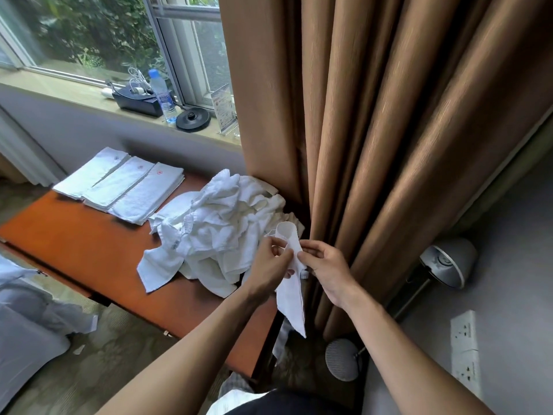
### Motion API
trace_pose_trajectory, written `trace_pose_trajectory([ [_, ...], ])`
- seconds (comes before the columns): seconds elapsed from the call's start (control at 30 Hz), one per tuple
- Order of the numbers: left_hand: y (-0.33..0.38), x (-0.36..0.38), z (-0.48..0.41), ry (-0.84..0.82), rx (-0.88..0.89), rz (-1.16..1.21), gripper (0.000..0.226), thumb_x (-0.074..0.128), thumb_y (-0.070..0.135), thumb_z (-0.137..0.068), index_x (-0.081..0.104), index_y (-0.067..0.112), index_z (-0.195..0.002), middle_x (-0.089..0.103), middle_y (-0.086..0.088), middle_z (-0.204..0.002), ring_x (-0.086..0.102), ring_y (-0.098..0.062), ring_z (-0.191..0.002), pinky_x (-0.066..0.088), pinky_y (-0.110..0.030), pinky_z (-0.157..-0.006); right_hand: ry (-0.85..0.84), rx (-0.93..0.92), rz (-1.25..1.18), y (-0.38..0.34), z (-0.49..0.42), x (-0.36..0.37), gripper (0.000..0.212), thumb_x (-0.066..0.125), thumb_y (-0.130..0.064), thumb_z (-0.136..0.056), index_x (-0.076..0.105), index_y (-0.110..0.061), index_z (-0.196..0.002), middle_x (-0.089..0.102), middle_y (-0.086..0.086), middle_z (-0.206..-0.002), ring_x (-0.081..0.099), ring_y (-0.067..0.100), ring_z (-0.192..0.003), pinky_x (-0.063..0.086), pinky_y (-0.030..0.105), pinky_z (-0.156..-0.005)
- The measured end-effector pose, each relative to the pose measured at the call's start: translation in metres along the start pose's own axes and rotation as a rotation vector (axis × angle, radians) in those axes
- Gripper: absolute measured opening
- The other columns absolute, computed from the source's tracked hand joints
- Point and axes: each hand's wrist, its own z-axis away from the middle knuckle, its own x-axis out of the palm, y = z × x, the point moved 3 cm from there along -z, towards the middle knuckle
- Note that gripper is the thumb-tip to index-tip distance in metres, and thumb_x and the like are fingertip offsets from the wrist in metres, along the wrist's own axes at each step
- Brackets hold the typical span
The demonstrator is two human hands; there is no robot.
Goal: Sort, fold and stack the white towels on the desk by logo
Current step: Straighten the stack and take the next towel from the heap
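Note:
Both my hands hold one white towel (291, 298) above the desk's right end. My left hand (270, 266) pinches its edge from the left, and my right hand (324, 265) pinches it from the right. The towel's top loops upward and its tail hangs down past the desk edge. A heap of crumpled white towels (221, 226) lies just left of my hands on the orange-brown desk (89, 250). Three stacks of folded towels (119, 184) with small logos, two of them red, sit side by side at the desk's far left.
Brown curtains (374, 130) hang right behind the heap. On the window sill (59, 94) stand a water bottle (161, 97), a black tray with cables and a kettle base. A floor lamp (446, 262) and wall sockets (465, 348) are at right; bedding lies at lower left.

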Motion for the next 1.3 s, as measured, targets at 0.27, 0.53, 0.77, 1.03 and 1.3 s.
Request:
trace_pose_trajectory([
  [0.27,-0.004,0.01,0.005,-0.032,-0.083,0.074,0.007,0.061,0.02,-0.098,0.06,0.013,-0.097,0.068,0.0,-0.082,0.067,-0.006,-0.06,0.054,-0.022,-0.057,0.057,-0.053,0.107,-0.001,0.007,-0.006,0.022,0.07,-0.003,-0.095,0.071,-0.013,-0.115,0.072,0.012,-0.113,0.07,0.023,-0.109,0.058,0.035,-0.098],
  [0.53,0.004,0.009,0.023,-0.197,0.006,0.111,0.045,0.047,-0.002,-0.092,0.057,0.025,-0.127,0.064,-0.011,-0.086,0.069,-0.021,-0.076,0.061,-0.032,-0.075,0.035,-0.034,0.019,0.005,0.012,-0.009,0.022,0.067,0.002,-0.095,0.071,-0.014,-0.11,0.073,0.01,-0.112,0.069,0.016,-0.101,0.057,0.024,-0.085],
  [0.77,0.001,0.002,0.028,-0.188,0.106,0.054,0.006,0.064,0.005,-0.098,0.069,0.006,-0.103,0.07,-0.013,-0.085,0.069,-0.022,-0.08,0.062,-0.041,-0.084,-0.101,0.036,-0.154,0.01,0.012,-0.013,0.034,0.075,0.004,-0.089,0.064,-0.004,-0.12,0.076,0.016,-0.114,0.073,0.021,-0.103,0.057,0.031,-0.094],
  [1.03,0.002,-0.008,0.025,-0.176,0.152,-0.139,0.003,0.065,0.008,-0.097,0.067,0.007,-0.096,0.072,-0.01,-0.08,0.069,-0.016,-0.072,0.059,-0.035,-0.072,-0.091,-0.003,-0.103,0.014,0.01,-0.012,0.033,0.074,0.008,-0.087,0.067,-0.007,-0.116,0.079,0.008,-0.108,0.074,0.015,-0.103,0.057,0.02,-0.082],
  [1.3,0.005,-0.015,0.022,-0.159,0.272,-0.322,0.006,0.07,0.022,-0.088,0.07,0.016,-0.091,0.072,-0.003,-0.081,0.065,-0.014,-0.074,0.054,-0.032,-0.072,-0.084,-0.051,-0.018,0.007,0.013,-0.006,0.032,0.072,0.013,-0.088,0.066,-0.005,-0.113,0.078,0.011,-0.108,0.074,0.019,-0.107,0.059,0.025,-0.087],
])
